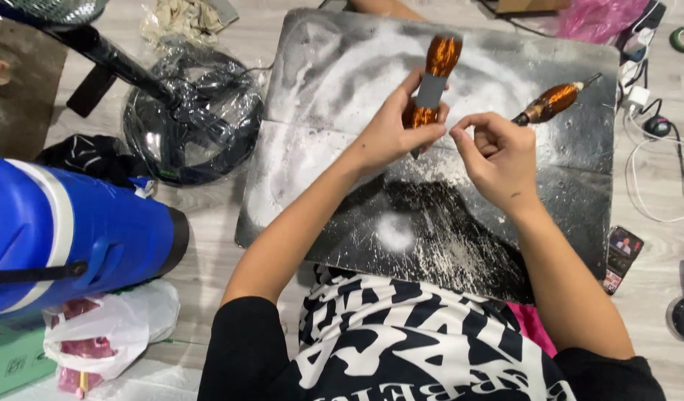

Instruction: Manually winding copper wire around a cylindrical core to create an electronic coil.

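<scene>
Copper-coloured wire coil, wound on a spindle with a grey strip across its middle, stands nearly upright in the left hand, whose fingers and thumb are wrapped and pressed around its lower half. The right hand sits just beside it, fingers curled in, thumb and forefinger pinched together near the coil's lower end; whether they hold a fine strand is too small to tell. Both hands hover over a dark, rectangular board smeared with white powder, which lies flat on the floor of pale planks.

A second copper coil, on a thin dark shaft, lies tilted on the board's far right part, apart from both hands. Left of the board stands a round black fan base wrapped in clear plastic, its pole rising toward the top left corner. Nearer on the left lies a large blue jug on its side, with a white plastic bag just below it. At the right edge of the board a small dark phone rests on the floor, and white cables with plugs run above it. A roll of green tape sits in the top right corner. The person's black and white printed shirt fills the bottom middle.
</scene>
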